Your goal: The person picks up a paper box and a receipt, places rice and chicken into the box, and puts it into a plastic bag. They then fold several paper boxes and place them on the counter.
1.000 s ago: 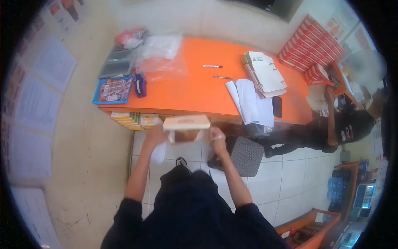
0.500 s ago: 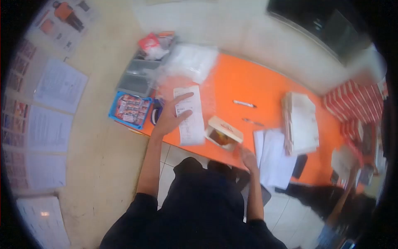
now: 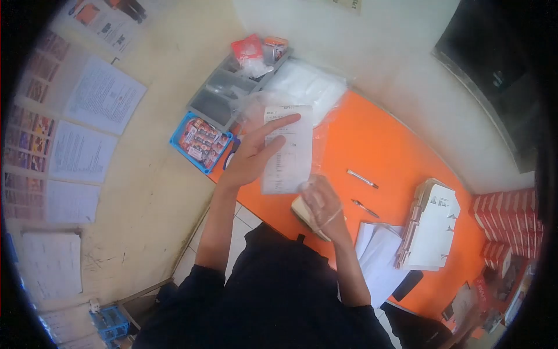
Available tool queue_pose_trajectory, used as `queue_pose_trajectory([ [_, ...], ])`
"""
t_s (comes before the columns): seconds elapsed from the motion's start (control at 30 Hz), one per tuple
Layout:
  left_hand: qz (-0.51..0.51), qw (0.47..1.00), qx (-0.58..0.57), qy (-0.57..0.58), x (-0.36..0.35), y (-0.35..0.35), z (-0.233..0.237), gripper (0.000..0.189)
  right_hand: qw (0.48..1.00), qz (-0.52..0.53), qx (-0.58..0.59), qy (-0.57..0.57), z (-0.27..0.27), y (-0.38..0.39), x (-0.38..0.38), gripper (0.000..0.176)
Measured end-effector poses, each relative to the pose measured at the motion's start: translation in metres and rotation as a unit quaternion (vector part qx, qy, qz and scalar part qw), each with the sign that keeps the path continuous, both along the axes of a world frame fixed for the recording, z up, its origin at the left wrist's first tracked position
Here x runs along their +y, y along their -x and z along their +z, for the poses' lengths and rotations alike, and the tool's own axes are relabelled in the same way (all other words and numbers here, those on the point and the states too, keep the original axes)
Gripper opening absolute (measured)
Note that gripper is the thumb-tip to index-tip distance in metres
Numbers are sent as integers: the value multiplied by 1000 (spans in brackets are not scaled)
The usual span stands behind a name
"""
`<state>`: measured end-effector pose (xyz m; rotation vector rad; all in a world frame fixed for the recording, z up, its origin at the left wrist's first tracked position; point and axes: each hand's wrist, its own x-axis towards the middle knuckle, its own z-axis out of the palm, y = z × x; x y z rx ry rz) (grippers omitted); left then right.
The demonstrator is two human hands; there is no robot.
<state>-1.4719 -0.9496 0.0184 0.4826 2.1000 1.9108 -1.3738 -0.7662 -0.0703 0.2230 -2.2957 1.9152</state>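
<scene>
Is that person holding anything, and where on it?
A paper slip, held at its left side by the left hand; the right hand is at its lower right corner, grip unclear.

Two pens (image 3: pixel 362 178), one printed slip (image 3: pixel 288 171), one cream box (image 3: pixel 301 212) (partly covered), apparently two blue baskets (image 3: pixel 189 158).

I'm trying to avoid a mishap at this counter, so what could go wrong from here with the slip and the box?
The box sits near the front edge of the orange counter, partly hidden by the right hand, so a careless knock might tip it off. The printed slip looks thin; with the left hand holding it and the right at its lower corner, uneven pulling could crease or tear it.
</scene>
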Motion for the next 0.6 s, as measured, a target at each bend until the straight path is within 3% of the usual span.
queue_pose_trajectory([
  [0.17,52,999,3,-2,11,12,-7,35,983,49,-100,147,-5,-3,-2,18],
  [0.23,52,999,-2,7,9,17,-19,32,946,43,-195,254,-7,-10,-1,18],
  [0.33,55,998,-23,-5,15,15,-27,31,923,-17,-224,313,0,-17,-1,17],
  [0.47,22,997,68,-27,17,13,-31,32,922,-65,-246,292,11,-22,1,18],
  [0.6,-19,997,64,-31,16,8,-36,35,921,-89,-247,288,9,-29,-2,20],
])
